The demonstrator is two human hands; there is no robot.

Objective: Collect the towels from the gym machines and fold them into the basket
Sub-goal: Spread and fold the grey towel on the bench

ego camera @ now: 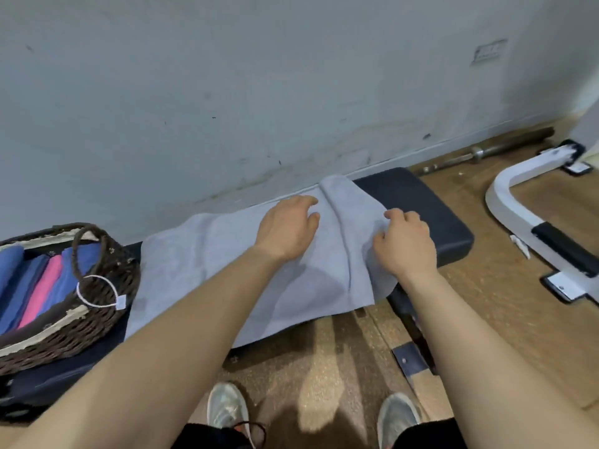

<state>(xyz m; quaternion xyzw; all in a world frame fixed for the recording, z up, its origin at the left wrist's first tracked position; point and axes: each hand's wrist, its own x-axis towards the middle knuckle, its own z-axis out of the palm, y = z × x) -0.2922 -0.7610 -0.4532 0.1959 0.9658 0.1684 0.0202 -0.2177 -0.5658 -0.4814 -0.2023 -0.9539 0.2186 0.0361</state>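
A pale grey towel (207, 254) lies spread across a black padded bench (421, 205) along the wall. My left hand (287, 228) rests palm down on the towel's middle, fingers loosely bent. My right hand (405, 244) pinches the towel's right edge, which is lifted into a fold with a raised crease beside it. A dark wicker basket (107, 306) stands on the bench's left end, holding several folded blue towels and a pink towel (42, 296).
A white metal machine frame (518, 205) with black pads stands on the wooden floor at right. A barbell bar (486, 150) lies along the wall base. My two shoes (227, 406) are near the bench's front edge, beside its metal foot (408, 361).
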